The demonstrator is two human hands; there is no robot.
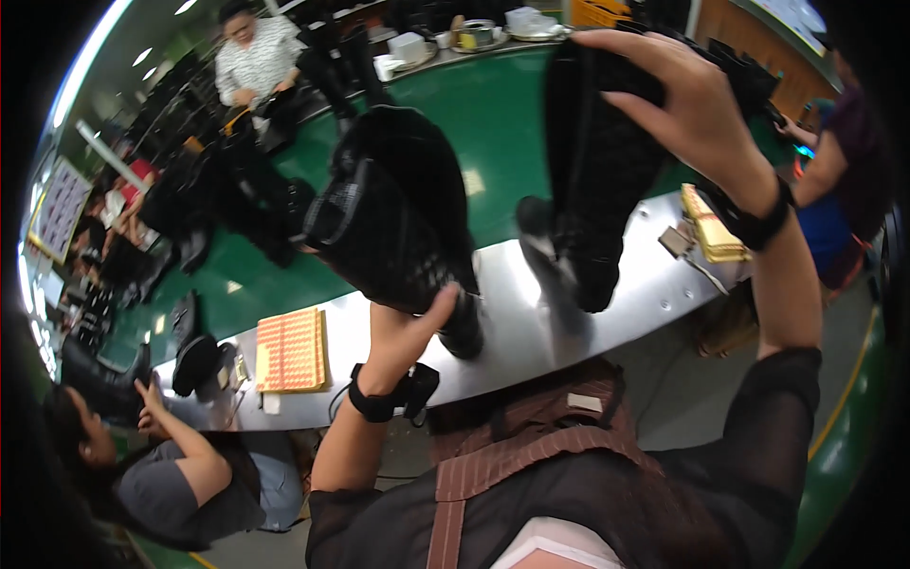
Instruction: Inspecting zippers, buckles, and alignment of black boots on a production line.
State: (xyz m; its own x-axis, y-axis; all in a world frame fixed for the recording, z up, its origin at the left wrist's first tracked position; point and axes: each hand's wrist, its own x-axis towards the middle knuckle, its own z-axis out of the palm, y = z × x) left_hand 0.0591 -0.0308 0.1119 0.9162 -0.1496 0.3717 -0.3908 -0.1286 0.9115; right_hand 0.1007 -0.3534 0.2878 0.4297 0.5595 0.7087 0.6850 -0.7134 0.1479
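Note:
My left hand (pixel 409 343) is closed on the lower part of a black boot (pixel 403 232), its thumb pressed near the ankle. That boot's shaft leans up and to the left over the bench edge. With my right hand (pixel 687 100) I grip the top of a second black boot (pixel 602 180), fingers wrapped over the shaft's rim. This boot stands upright, its foot low over the metal bench strip (pixel 507 313). Some fingers of each hand are hidden behind the boots, and the right boot is slightly blurred.
A patterned yellow-and-red pad (pixel 291 349) lies left on the metal strip, another yellow stack (pixel 713 223) right. More black boots (pixel 213 190) crowd the green surface (pixel 431 90). Co-workers sit at lower left (pixel 180 474), far side (pixel 251 62) and right (pixel 844 161).

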